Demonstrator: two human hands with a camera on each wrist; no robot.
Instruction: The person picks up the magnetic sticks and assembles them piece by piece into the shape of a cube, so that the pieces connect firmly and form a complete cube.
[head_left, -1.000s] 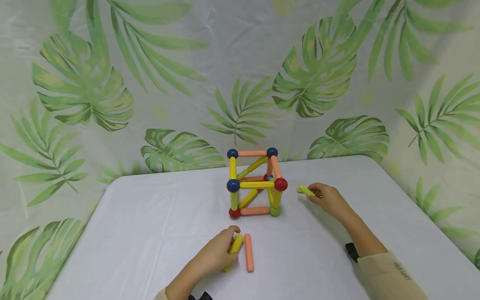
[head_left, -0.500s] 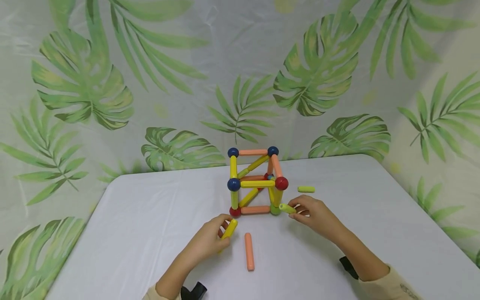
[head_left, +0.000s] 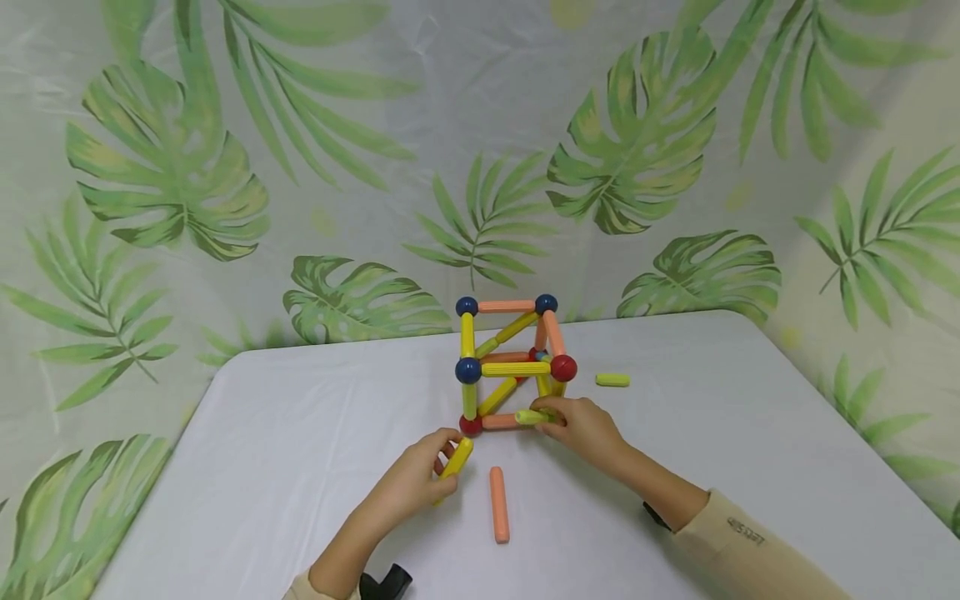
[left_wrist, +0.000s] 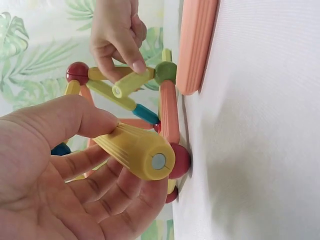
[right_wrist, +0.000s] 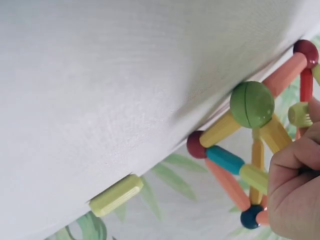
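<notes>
Leaf-printed cloth behind a white-covered table [head_left: 300, 433], with two hands at a cube frame of plastic rods and balls [head_left: 512, 367].

Near the frame's front left red ball, the left hand [head_left: 416, 483] grips a ribbed yellow plastic rod [head_left: 456, 460], fingers curled round it (lifted off the table). The right hand [head_left: 581, 427] pinches a short light-green ribbed rod [head_left: 534, 416] against the frame's lower front edge. A salmon ribbed rod [head_left: 498, 503] lies nearer, between the hands; another short light-green rod [head_left: 612, 380] lies to the right.
</notes>
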